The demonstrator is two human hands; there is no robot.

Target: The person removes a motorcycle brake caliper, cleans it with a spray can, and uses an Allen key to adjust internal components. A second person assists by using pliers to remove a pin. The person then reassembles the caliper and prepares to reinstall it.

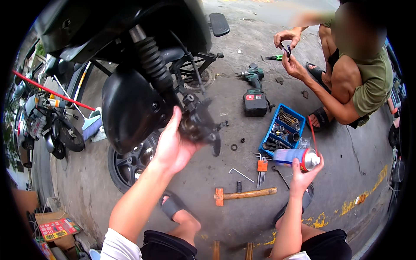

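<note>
My left hand point(173, 147) grips a dark metal brake caliper point(197, 123) beside the lower end of the front shock absorber point(154, 60). The caliper's edges are smeared by motion. To its left is the scooter's black front fender point(128, 108). Over on the right, my right hand point(304, 175) is wrapped round a blue-and-red spray can point(291, 157), which lies tilted on its side. Its nozzle end points right, and a thin red straw point(312, 134) sticks up from it. Fingers behind the can are partly hidden.
A removed wheel point(123, 171) lies below the fender. On the ground are a cordless impact wrench point(255, 93), a blue parts tray point(265, 141), hex keys point(262, 167) and a mallet point(249, 193). Across from me, a person point(368, 82) squats, holding a small dark part. A broom point(92, 123) stands left.
</note>
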